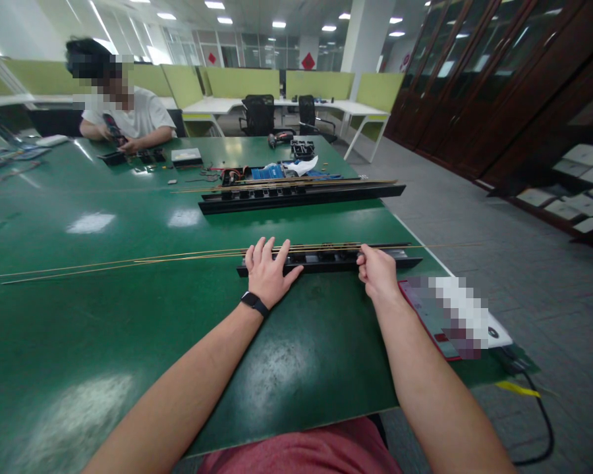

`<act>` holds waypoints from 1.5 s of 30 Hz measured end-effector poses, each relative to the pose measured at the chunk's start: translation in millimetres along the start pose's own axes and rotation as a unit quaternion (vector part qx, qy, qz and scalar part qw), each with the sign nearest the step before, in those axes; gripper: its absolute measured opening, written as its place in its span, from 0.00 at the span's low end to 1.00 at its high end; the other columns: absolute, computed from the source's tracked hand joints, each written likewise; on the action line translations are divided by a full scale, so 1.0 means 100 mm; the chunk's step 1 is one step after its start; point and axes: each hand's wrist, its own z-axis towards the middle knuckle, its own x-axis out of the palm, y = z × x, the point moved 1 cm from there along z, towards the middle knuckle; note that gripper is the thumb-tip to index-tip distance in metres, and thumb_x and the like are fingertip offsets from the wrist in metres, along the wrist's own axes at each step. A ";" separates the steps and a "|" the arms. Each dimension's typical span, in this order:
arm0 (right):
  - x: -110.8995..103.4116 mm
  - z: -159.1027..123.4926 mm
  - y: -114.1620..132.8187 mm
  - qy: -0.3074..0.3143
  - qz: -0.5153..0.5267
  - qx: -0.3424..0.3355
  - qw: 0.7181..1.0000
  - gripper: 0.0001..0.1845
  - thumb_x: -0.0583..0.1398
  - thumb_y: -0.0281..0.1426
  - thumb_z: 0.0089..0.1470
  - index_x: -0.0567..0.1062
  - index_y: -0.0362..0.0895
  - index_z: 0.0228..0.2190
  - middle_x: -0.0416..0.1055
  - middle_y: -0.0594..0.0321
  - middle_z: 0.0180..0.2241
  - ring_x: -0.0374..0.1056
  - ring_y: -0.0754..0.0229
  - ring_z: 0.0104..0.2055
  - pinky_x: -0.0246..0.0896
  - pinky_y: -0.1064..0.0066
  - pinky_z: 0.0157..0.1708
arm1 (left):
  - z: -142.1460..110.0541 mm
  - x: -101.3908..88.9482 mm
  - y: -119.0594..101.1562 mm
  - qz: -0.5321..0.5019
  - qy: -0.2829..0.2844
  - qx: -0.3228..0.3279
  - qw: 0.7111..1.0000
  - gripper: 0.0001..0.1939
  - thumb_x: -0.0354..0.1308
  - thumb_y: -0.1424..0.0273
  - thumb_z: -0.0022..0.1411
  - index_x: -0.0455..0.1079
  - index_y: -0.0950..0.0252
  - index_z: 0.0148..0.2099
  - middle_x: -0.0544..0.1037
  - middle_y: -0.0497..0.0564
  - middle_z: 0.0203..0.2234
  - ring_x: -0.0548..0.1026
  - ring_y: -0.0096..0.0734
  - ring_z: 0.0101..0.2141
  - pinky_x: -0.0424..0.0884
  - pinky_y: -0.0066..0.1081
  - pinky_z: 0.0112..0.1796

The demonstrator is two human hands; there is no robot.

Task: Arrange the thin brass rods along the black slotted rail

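Note:
A long black channel rail (pixel 326 268) lies across the green table in front of me, with small black parts seated inside it. Several thin brass-coloured rods (pixel 197 254) run along its top and stick out far to the left; one also reaches past the right end. My left hand (pixel 267 270), wearing a black wristband, rests on the rail's left part with fingers spread. At the right part, the thumb and fingertips of my right hand (pixel 378 268) are pinched together at a thin rod. Its exact grip is partly hidden by the fingers.
Behind lies a second black rail (pixel 301 197) with rods, beside blue material (pixel 269 171). A power drill (pixel 280 139) and black parts (pixel 303 149) are farther back. A red-edged tablet or folder (pixel 425 309) lies near the right edge. Across the table sits a co-worker (pixel 148 115) handling a tool.

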 end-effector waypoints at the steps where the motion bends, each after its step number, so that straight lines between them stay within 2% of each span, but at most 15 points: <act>1: 0.00 0.00 0.00 -0.001 0.000 -0.001 1.000 0.14 0.67 0.35 0.53 0.68 0.44 0.24 0.67 0.68 0.17 0.51 0.71 0.09 0.37 0.80 0.07 | 0.00 0.00 0.00 0.001 0.000 0.000 1.000 0.33 0.58 0.48 0.65 0.67 0.57 0.67 0.67 0.63 0.64 0.58 0.58 0.67 0.48 0.57 0.67; 24: 0.00 -0.02 0.02 -0.004 0.005 0.000 1.000 0.10 0.64 0.33 0.54 0.69 0.44 0.26 0.67 0.68 0.17 0.52 0.71 0.09 0.37 0.80 0.07 | 0.00 0.00 0.00 0.010 -0.004 0.004 1.000 0.33 0.58 0.47 0.65 0.67 0.57 0.67 0.67 0.64 0.64 0.59 0.58 0.67 0.48 0.57 0.67; 32: 0.00 -0.02 0.01 0.005 -0.004 -0.001 1.000 0.12 0.65 0.33 0.53 0.68 0.44 0.25 0.67 0.68 0.17 0.51 0.71 0.10 0.37 0.80 0.07 | 0.00 0.02 0.00 0.007 -0.007 0.004 1.000 0.33 0.59 0.48 0.65 0.68 0.57 0.67 0.67 0.63 0.63 0.59 0.59 0.67 0.48 0.57 0.67; 38: 0.00 0.00 0.02 -0.011 0.006 0.002 1.000 0.14 0.67 0.35 0.52 0.67 0.44 0.25 0.67 0.68 0.17 0.52 0.71 0.10 0.38 0.80 0.07 | 0.00 0.01 0.01 0.011 -0.004 0.005 1.000 0.34 0.58 0.47 0.65 0.68 0.57 0.67 0.67 0.64 0.63 0.59 0.59 0.67 0.48 0.56 0.67; 45: -0.01 0.00 0.02 -0.016 0.009 0.006 1.000 0.11 0.65 0.34 0.53 0.69 0.44 0.27 0.67 0.68 0.17 0.51 0.71 0.09 0.37 0.80 0.07 | 0.00 0.01 0.01 0.011 -0.008 0.004 1.000 0.33 0.58 0.47 0.65 0.68 0.57 0.67 0.67 0.64 0.63 0.59 0.59 0.67 0.48 0.57 0.66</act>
